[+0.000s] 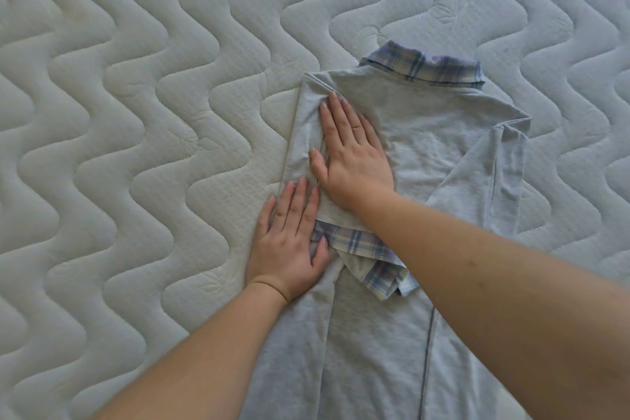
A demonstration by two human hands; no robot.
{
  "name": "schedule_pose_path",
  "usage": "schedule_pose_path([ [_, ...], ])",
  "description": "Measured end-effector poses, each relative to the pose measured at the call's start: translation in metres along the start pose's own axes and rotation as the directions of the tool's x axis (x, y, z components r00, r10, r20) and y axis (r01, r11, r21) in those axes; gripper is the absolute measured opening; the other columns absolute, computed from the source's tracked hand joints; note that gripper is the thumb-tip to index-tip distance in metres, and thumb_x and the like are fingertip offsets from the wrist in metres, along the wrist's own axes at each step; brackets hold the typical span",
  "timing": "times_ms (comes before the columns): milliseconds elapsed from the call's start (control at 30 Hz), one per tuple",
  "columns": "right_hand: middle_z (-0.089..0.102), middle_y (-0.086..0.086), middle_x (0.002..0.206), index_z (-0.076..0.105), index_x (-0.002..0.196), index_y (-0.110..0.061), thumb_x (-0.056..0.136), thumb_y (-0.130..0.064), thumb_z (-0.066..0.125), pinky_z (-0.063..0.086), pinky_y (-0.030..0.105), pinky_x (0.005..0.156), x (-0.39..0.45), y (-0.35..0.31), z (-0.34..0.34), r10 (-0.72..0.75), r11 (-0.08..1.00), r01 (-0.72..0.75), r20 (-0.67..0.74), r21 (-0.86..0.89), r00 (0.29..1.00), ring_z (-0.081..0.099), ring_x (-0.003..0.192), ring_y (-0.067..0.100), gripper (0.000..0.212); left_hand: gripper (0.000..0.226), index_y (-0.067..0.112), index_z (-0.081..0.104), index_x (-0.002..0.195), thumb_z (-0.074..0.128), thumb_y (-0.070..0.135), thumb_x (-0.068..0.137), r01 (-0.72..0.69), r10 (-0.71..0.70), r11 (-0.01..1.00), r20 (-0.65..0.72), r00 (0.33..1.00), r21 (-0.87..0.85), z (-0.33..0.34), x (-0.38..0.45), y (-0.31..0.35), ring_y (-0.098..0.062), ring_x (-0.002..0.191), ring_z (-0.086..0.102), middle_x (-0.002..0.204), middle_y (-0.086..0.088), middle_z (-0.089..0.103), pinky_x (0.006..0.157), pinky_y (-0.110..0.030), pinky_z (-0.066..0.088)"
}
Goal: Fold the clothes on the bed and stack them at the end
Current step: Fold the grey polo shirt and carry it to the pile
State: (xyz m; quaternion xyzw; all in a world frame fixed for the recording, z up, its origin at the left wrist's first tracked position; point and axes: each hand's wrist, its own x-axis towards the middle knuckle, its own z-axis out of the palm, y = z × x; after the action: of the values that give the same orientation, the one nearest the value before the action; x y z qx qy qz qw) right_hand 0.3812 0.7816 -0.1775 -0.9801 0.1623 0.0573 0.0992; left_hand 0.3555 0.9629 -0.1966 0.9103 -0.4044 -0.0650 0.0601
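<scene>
A light grey shirt (433, 133) with a blue plaid collar (439, 70) lies face down on the mattress, collar away from me. Its left side is folded inward, and the plaid sleeve cuff (361, 249) lies across the middle. My right hand (351, 153) presses flat on the folded left part, fingers straight and pointing toward the collar. My left hand (289, 242) lies flat just below it, along the shirt's left edge, fingers straight. The right sleeve (491, 177) is partly folded in. The shirt's lower part runs under my arms and out of the frame.
The white quilted mattress (136, 112) with a wavy stitch pattern fills the view around the shirt. No other clothes show in this frame.
</scene>
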Motion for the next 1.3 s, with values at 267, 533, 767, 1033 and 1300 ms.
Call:
schedule_pose_path([
  [267, 0.0, 0.0, 0.165, 0.006, 0.158, -0.016, 0.101, -0.049, 0.023, -0.003, 0.032, 0.122, 0.001, 0.003, -0.004, 0.005, 1.0, -0.005, 0.028, 0.005, 1.0, -0.003, 0.151, 0.011, 0.067, 0.078, 0.011, 0.028, 0.154, 0.04, 0.043, 0.084, -0.022, 0.022, 1.0, -0.029, 0.999, -0.002, 0.002, 0.001, 0.0, -0.026, 0.15, 0.021, 0.162, -0.012, 0.023, 0.119, -0.051, 0.021],
  [533, 0.01, -0.001, 0.163, 0.02, 0.156, -0.015, 0.103, -0.037, 0.027, 0.002, 0.032, 0.123, -0.042, 0.053, -0.038, 0.292, 0.948, -0.237, -0.288, 0.213, 0.912, 0.008, 0.151, 0.015, 0.057, 0.078, 0.013, 0.024, 0.156, 0.036, 0.042, 0.085, -0.005, 0.004, 1.0, -0.042, 0.999, -0.009, 0.003, 0.001, 0.0, -0.025, 0.149, 0.022, 0.162, -0.011, 0.023, 0.119, -0.05, 0.02],
  [767, -0.003, 0.0, 0.165, 0.0, 0.157, -0.016, 0.101, -0.043, 0.02, -0.009, 0.03, 0.121, -0.096, 0.143, -0.018, 0.554, 0.832, -0.542, -0.116, 0.122, 0.824, -0.006, 0.151, 0.012, 0.065, 0.077, 0.014, 0.026, 0.155, 0.036, 0.041, 0.084, 0.01, -0.01, 1.0, -0.047, 0.999, -0.002, 0.003, 0.001, 0.002, -0.025, 0.149, 0.023, 0.162, -0.011, 0.024, 0.12, -0.047, 0.017],
  [1033, -0.003, 0.001, 0.165, -0.001, 0.157, -0.017, 0.098, -0.048, 0.014, -0.01, 0.03, 0.12, -0.091, 0.147, -0.003, 0.546, 0.837, -0.534, -0.107, 0.117, 0.831, -0.005, 0.151, 0.011, 0.068, 0.079, 0.012, 0.027, 0.155, 0.036, 0.04, 0.082, 0.021, -0.021, 1.0, 0.009, 1.0, 0.017, -0.003, 0.002, 0.003, -0.026, 0.149, 0.023, 0.161, -0.012, 0.025, 0.119, -0.047, 0.016],
  [1300, -0.002, 0.002, 0.165, -0.001, 0.157, -0.017, 0.098, -0.047, 0.017, -0.006, 0.033, 0.122, -0.091, 0.147, -0.004, 0.541, 0.84, -0.53, -0.114, 0.115, 0.833, -0.004, 0.151, 0.014, 0.069, 0.077, 0.015, 0.004, 0.154, 0.025, 0.045, 0.087, 0.03, -0.002, 0.994, 0.259, 0.966, -0.103, -0.031, 0.011, 0.001, -0.013, 0.15, -0.001, 0.165, -0.004, 0.004, 0.12, -0.034, -0.006],
])
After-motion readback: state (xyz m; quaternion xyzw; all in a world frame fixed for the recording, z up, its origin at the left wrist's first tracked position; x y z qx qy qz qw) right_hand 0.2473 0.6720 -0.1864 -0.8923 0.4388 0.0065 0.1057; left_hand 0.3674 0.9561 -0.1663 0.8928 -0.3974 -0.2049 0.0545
